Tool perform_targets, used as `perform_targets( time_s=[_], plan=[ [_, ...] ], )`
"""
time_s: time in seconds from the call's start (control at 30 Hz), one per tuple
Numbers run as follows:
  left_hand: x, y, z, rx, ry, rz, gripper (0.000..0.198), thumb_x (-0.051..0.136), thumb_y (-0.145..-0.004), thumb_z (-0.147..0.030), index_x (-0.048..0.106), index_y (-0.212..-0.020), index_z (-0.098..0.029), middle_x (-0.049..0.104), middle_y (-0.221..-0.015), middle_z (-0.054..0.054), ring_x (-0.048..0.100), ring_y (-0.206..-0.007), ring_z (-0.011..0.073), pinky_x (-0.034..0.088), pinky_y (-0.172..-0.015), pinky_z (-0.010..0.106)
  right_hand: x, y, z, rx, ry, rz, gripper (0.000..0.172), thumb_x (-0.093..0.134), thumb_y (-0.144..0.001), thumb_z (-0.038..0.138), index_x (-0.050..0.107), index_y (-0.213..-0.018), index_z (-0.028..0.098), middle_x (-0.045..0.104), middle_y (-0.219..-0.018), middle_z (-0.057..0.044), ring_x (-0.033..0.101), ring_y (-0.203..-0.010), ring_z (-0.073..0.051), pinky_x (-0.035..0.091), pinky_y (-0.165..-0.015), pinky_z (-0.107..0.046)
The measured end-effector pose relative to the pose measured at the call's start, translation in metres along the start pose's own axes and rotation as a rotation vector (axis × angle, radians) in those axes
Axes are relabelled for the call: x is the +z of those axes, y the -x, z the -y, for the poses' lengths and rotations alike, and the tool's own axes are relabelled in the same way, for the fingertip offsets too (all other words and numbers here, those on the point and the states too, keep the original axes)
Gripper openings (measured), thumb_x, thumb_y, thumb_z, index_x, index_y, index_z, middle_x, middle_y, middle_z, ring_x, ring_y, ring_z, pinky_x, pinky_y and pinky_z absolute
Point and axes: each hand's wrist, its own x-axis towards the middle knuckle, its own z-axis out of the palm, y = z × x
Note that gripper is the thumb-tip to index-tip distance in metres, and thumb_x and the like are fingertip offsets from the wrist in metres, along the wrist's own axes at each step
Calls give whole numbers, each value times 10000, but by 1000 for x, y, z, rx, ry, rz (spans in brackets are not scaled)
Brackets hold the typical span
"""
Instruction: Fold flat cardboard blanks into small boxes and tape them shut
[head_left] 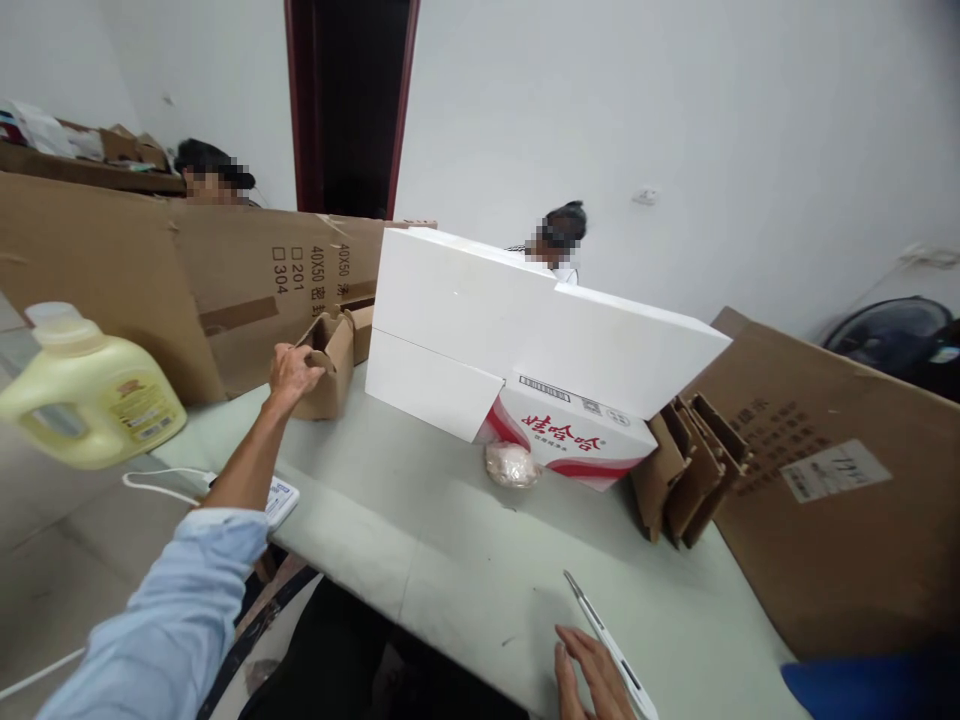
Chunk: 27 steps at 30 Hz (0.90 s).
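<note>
My left hand (296,372) is closed on the near edge of a small open cardboard box (335,372) at the left back of the table, its fingers bent over the rim. At the bottom right, my right hand (589,680) lies low over the table with its fingers apart and nothing in them. Just right of it is a thin white and grey tool (607,640), slanting across the tabletop; whether the hand touches it is unclear. A clear-wrapped round bundle (511,465) sits in front of a white and red printed box (574,435).
Tall white boxes (465,300) stand at the back centre. Narrow cardboard boxes (679,470) lean at the right of the pale table (427,530). A yellow jug (97,390) and a white device (281,502) are at left. Two people are behind cardboard panels (255,290).
</note>
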Motion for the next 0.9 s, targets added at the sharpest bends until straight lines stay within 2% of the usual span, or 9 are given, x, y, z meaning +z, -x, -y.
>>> perform_targets(
  time_s=[0.1, 0.23, 0.33, 0.4, 0.5, 0.57, 0.73, 0.9],
  plan=[
    [-15, 47, 7, 37, 44, -26, 176, 790, -878, -262, 732, -1027, -188, 630, -1354, 141, 596, -1302, 357, 552, -1105, 483, 6, -14, 18, 121, -102, 28, 345, 636, -1072, 482, 841, -1122, 210, 821, -1129, -136, 822, -985, -308, 691, -891, -441],
    [-27, 124, 8, 111, 110, -13, 182, 773, -838, -310, 745, -1000, -230, 563, -1426, 133, 649, -1227, 348, 584, -1073, 488, 7, -36, 43, 236, -230, 69, 411, 630, -1050, 576, 848, -1090, 230, 812, -1114, -133, 808, -1017, -319, 692, -854, -437],
    [-33, 178, 4, 240, 238, 75, 150, 728, -860, -362, 761, -967, -263, 553, -1460, 100, 642, -1291, 333, 638, -979, 428, 5, -51, 61, 374, -313, 113, 451, 625, -1027, 625, 847, -1075, 236, 795, -1135, -140, 785, -1026, -316, 673, -708, -377],
    [-37, 207, 0, 355, 333, 163, 137, 693, -885, -384, 765, -922, -274, 558, -1483, 99, 612, -1358, 347, 657, -935, 428, 3, -62, 71, 482, -375, 152, 472, 638, -1001, 653, 841, -1084, 236, 789, -1163, -141, 770, -1017, -309, 663, -700, -370],
    [-43, 236, -8, 553, 366, 302, 100, 672, -892, -298, 769, -905, -279, 561, -1545, 97, 582, -1427, 358, 611, -1068, 487, 1, -77, 78, 638, -475, 203, 522, 672, -953, 700, 827, -1148, 241, 793, -1244, -140, 759, -1074, -322, 668, -869, -444],
    [-44, 248, -12, 689, 336, 371, 149, 647, -884, -206, 770, -925, -279, 557, -1587, 92, 563, -1464, 364, 559, -1146, 531, 1, -87, 78, 734, -558, 198, 603, 687, -919, 745, 803, -1234, 245, 779, -1328, -151, 751, -1151, -350, 651, -952, -500],
    [-37, 276, -8, 947, 249, 454, 314, 555, -849, -61, 771, -918, -277, 550, -1656, 66, 429, -1601, 389, 439, -1244, 658, 0, -103, 67, 872, -744, 191, 814, 689, -863, 847, 709, -1415, 250, 692, -1505, -185, 677, -1354, -398, 663, -961, -512],
    [-35, 308, 4, 1128, 206, 566, 327, 532, -848, -33, 764, -877, -260, 589, -1641, 90, 401, -1628, 379, 431, -1250, 665, 4, -99, 61, 922, -748, 253, 825, 704, -841, 866, 730, -1395, 256, 683, -1521, -176, 657, -1390, -406, 663, -972, -528]
  ],
)
